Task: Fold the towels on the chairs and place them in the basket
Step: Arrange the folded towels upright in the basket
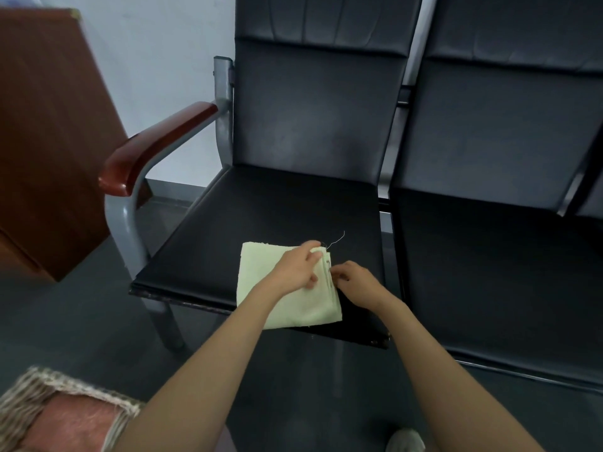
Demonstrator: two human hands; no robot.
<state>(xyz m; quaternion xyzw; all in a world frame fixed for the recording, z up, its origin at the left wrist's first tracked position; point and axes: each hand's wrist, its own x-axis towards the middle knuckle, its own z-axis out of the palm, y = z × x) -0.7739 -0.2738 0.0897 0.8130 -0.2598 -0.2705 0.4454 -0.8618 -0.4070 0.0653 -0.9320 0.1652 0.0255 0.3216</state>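
Observation:
A pale yellow towel (261,288), folded into a small square, lies near the front edge of the left black chair seat (261,216). My left hand (298,267) rests on top of it, fingers reaching to its right edge. My right hand (350,278) pinches the stacked layers along that right edge. A loose thread sticks out from the towel's far right corner. The woven basket (42,396) stands on the floor at the bottom left with a pink towel (75,425) lying in it.
A second black seat (489,272) adjoins on the right. The left chair has a red-brown armrest (156,145) on a grey metal frame. A brown wooden cabinet (42,141) stands at the left. A shoe tip (404,440) shows at the bottom on the dark floor.

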